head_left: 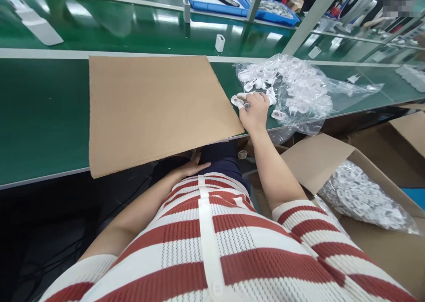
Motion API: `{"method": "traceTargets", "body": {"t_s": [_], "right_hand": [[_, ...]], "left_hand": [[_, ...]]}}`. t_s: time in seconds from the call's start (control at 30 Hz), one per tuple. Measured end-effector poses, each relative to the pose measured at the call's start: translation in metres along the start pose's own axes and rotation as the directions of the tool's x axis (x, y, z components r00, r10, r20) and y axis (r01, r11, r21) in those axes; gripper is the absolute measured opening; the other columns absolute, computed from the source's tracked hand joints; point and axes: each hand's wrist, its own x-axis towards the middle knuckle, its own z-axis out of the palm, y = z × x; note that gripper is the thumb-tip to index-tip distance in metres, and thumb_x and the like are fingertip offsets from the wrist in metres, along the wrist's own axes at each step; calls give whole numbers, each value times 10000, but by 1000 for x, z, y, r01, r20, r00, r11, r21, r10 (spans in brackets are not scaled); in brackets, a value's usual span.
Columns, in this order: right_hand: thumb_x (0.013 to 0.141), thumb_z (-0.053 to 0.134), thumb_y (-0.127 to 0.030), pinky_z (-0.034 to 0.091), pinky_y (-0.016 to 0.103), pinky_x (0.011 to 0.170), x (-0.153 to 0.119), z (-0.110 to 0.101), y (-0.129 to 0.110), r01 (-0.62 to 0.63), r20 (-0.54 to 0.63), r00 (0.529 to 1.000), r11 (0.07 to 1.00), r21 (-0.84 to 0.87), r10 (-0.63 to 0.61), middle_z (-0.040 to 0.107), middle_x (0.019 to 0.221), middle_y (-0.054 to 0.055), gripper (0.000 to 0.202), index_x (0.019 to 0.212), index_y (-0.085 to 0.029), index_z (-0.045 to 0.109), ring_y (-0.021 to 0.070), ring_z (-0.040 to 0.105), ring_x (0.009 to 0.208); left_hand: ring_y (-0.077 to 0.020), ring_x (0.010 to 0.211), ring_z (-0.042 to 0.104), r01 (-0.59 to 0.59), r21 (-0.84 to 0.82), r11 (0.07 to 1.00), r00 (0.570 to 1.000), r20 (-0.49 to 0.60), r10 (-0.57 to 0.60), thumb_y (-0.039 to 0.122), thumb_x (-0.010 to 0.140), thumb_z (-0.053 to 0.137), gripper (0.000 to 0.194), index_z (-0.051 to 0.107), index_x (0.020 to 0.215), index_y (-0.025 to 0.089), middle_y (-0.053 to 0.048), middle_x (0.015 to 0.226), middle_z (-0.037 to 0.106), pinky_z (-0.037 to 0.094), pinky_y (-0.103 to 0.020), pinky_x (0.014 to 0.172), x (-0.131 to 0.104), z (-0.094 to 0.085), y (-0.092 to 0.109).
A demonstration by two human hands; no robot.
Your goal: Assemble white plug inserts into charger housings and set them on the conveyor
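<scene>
My right hand point(256, 112) is closed around a few small white plastic parts point(237, 102) at the right edge of a flat cardboard sheet point(159, 111). Just beyond it lies a clear plastic bag point(299, 89) spilling similar white pieces onto the green table. One loose white part point(278, 115) sits to the right of my fingers. My left hand point(192, 167) rests on my lap below the table edge, fingers stretched out and holding nothing; part of it is in shadow under the cardboard.
Along the green bench point(43, 111) runs a raised strip, with a white charger-like block point(219, 43) behind it. Blue trays point(206, 5) stand at the back, one carrying a black device point(227, 0). An open carton point(318, 160) holding bagged white parts point(365, 198) is at lower right.
</scene>
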Motion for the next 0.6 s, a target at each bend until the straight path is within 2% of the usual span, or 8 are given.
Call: {"method": "traceTargets", "body": {"t_s": [0.2, 0.3, 0.4, 0.5, 0.6], "right_hand": [[937, 449, -199, 277, 625, 1221, 1, 2, 2, -12, 32, 999, 1000, -5, 12, 667, 1092, 116, 289, 1136, -220, 658, 323, 616, 1148], [991, 405, -245, 260, 640, 1226, 2, 5, 6, -18, 52, 998, 1000, 13, 17, 659, 1133, 115, 285, 1156, -238, 637, 328, 585, 1204], [1023, 399, -280, 272, 613, 1233, 6, 6, 10, -11, 69, 998, 1000, 25, 9, 655, 1165, 108, 285, 1184, -251, 632, 312, 580, 1204], [1040, 427, -298, 289, 597, 1231, 9, 5, 12, -4, 79, 997, 1000, 14, 3, 654, 1148, 93, 251, 1175, -251, 633, 295, 588, 1178], [1046, 453, -288, 304, 607, 1222, 10, 1, 9, 6, 85, 996, 1000, -7, -5, 648, 1127, 83, 226, 1181, -243, 628, 286, 592, 1168]], "left_hand": [[-321, 1551, 339, 56, -93, 994, 997, 53, -51, 822, 788, 702, 1044, 427, 1616, 250, -94, 1652, 390, 258, -418, 1311, 3, -7, 2], [-313, 1471, 472, 90, -133, 987, 993, 84, -80, 824, 767, 727, 944, 575, 1505, 254, -95, 1540, 546, 364, -390, 1262, 8, -5, 1], [-347, 1297, 632, 159, -145, 977, 984, 99, -145, 830, 744, 746, 866, 698, 1346, 209, -139, 1334, 696, 498, -420, 1148, 13, -3, 3], [-362, 1207, 681, 199, -135, 971, 979, 63, -192, 803, 717, 793, 833, 728, 1276, 190, -140, 1204, 749, 550, -432, 1070, 14, 0, 7], [-366, 1174, 693, 230, -111, 967, 973, 11, -231, 777, 716, 813, 813, 727, 1252, 171, -144, 1161, 760, 559, -433, 1046, 11, 2, 13]]}}
